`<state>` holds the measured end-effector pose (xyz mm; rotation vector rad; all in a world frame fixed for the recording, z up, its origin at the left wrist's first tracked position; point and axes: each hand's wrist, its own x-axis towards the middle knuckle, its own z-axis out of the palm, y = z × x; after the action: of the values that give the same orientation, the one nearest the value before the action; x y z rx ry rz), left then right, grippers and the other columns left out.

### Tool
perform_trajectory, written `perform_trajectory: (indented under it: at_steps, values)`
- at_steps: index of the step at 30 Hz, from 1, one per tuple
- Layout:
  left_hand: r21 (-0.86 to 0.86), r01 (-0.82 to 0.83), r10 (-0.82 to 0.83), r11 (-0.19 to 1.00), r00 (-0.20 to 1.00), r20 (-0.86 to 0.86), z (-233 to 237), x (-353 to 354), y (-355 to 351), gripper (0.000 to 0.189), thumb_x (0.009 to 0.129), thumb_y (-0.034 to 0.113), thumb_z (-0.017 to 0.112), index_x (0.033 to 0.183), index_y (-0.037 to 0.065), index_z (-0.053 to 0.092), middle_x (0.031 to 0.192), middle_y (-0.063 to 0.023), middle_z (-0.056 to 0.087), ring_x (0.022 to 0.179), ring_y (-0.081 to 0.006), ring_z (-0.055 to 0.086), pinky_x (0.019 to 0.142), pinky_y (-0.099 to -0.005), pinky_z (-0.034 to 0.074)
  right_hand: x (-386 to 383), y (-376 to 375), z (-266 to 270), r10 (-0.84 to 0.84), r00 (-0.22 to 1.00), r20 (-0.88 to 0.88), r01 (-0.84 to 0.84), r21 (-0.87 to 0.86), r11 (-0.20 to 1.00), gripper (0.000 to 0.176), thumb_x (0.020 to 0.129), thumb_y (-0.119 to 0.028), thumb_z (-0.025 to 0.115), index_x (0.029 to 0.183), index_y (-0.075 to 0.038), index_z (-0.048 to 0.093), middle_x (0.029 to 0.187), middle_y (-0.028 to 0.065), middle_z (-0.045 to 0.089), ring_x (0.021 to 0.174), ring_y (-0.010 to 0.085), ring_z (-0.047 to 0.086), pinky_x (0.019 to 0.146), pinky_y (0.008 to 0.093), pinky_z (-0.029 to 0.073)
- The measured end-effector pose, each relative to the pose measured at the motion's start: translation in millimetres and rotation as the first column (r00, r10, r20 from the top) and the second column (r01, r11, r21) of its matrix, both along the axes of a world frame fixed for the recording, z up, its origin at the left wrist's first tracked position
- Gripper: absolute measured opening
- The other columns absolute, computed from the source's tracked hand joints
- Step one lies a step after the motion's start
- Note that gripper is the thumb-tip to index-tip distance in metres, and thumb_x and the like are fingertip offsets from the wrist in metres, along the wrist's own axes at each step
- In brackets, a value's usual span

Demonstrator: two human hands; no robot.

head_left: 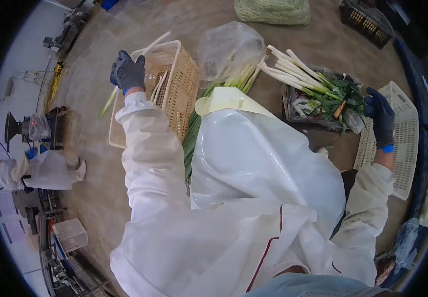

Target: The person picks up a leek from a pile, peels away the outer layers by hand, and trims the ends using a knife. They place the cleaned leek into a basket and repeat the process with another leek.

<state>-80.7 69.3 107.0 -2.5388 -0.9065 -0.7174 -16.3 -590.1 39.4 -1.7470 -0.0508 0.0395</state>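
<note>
Logging my view, item by item: left hand (pixel 127 72), dark glove, fingers closed round pale scallion stalk (pixel 109 101), held over rim of tan basket (pixel 186 84). Right hand (pixel 382 121), gloved, between dark crate (pixel 289 106) holding scallion bunch (pixel 303 74) and white basket (pixel 407 148); its grip I cannot tell. Clear bag (pixel 228 47) just beside tan basket

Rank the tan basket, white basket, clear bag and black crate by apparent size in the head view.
1. Tan basket and white basket: too alike to rank.
2. Clear bag.
3. Black crate: farthest off and partly cropped, so unsure.
</note>
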Motion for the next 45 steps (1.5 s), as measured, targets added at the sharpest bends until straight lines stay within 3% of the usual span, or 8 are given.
perform_trajectory:
  at_steps: [8, 12, 18, 23, 32, 36, 38, 45]
  values:
    - [-0.034, 0.724, -0.714, 0.689, 0.687, 0.139, 2, 61, -154, 0.037, 0.085, 0.041, 0.06, 0.106, 0.012, 0.067, 0.098, -0.0121, 0.068, 0.089, -0.0313, 0.063, 0.076, -0.045, 0.049, 21, 46, -62, 0.084, 0.966, -0.243, -0.103, -0.065, 0.993, 0.025, 0.096, -0.019, 0.053, 0.111, -0.003, 0.065, 0.089, 0.0044, 0.066, 0.071, 0.0116, 0.061, 0.061, 0.0274, 0.052]
    - [-0.12, 0.911, -0.878, 0.394, 0.412, 0.245, -15, 94, -266, 0.027, 0.083, 0.039, 0.057, 0.09, 0.014, 0.066, 0.079, -0.0115, 0.067, 0.075, -0.0309, 0.064, 0.066, -0.047, 0.047, 31, 64, -116, 0.341, 0.937, -0.075, -0.274, -0.765, 0.583, 0.026, 0.086, -0.027, 0.057, 0.098, -0.006, 0.067, 0.094, 0.0198, 0.066, 0.089, 0.0378, 0.063, 0.079, 0.0425, 0.048]
    - [-0.586, 0.761, -0.942, 0.28, 0.099, -0.322, -92, 63, -332, 0.021, 0.076, 0.03, 0.06, 0.085, 0.015, 0.07, 0.08, -0.0065, 0.07, 0.08, -0.0249, 0.067, 0.066, -0.0474, 0.045, 92, 95, -203, 0.313, 0.947, -0.073, -0.23, -0.833, 0.504, 0.033, 0.086, -0.028, 0.057, 0.113, -0.009, 0.062, 0.112, 0.0195, 0.062, 0.105, 0.0364, 0.058, 0.09, 0.0436, 0.046]
    - [-0.622, 0.757, -0.945, 0.202, -0.017, -0.327, -85, 51, -355, 0.026, 0.078, 0.035, 0.058, 0.082, 0.012, 0.07, 0.079, -0.0088, 0.069, 0.075, -0.026, 0.066, 0.065, -0.0451, 0.045, 156, 154, -214, 0.226, 0.934, 0.276, 0.099, -0.808, 0.58, 0.043, 0.083, -0.025, 0.056, 0.123, -0.011, 0.054, 0.118, 0.0189, 0.059, 0.106, 0.0383, 0.056, 0.091, 0.0472, 0.045]
    - [-0.604, 0.743, -0.955, 0.289, 0.178, -0.238, -85, 72, -332, 0.025, 0.077, 0.034, 0.061, 0.084, 0.011, 0.069, 0.079, -0.009, 0.068, 0.077, -0.0281, 0.065, 0.071, -0.045, 0.046, 175, 202, -205, 0.291, 0.9, 0.325, 0.186, -0.889, 0.417, 0.038, 0.076, -0.027, 0.064, 0.113, -0.018, 0.062, 0.097, 0.0114, 0.064, 0.097, 0.0325, 0.059, 0.085, 0.047, 0.046]
    - [-0.555, 0.791, -0.965, 0.257, 0.182, -0.188, -86, 78, -321, 0.027, 0.081, 0.037, 0.058, 0.084, 0.012, 0.068, 0.081, -0.0107, 0.068, 0.08, -0.0296, 0.064, 0.072, -0.0455, 0.047, 159, 148, -131, 0.118, 0.854, 0.506, 0.368, -0.749, 0.552, 0.03, 0.077, -0.031, 0.068, 0.105, -0.02, 0.068, 0.092, 0.0115, 0.064, 0.086, 0.0298, 0.063, 0.077, 0.0422, 0.049]
    - [-0.561, 0.785, -0.964, 0.263, 0.197, -0.177, -77, 81, -320, 0.03, 0.083, 0.039, 0.057, 0.088, 0.011, 0.069, 0.084, -0.012, 0.068, 0.082, -0.0304, 0.064, 0.074, -0.0462, 0.048, 171, 96, -106, 0.0, 0.883, 0.47, 0.18, -0.338, 0.924, 0.033, 0.081, -0.028, 0.07, 0.112, -0.018, 0.068, 0.1, 0.0083, 0.067, 0.089, 0.0221, 0.064, 0.077, 0.0345, 0.05]
    - [-0.715, 0.697, -0.941, -0.053, 0.205, 0.269, -82, 96, -338, 0.04, 0.088, 0.037, 0.06, 0.106, 0.003, 0.066, 0.095, -0.0184, 0.067, 0.092, -0.0285, 0.065, 0.083, -0.0385, 0.049, 50, 10, 80, -0.248, 0.837, 0.488, 0.035, 0.405, 0.914, 0.04, 0.092, -0.017, 0.06, 0.129, -0.006, 0.054, 0.11, 0.0041, 0.062, 0.087, 0.0119, 0.058, 0.075, 0.0261, 0.049]
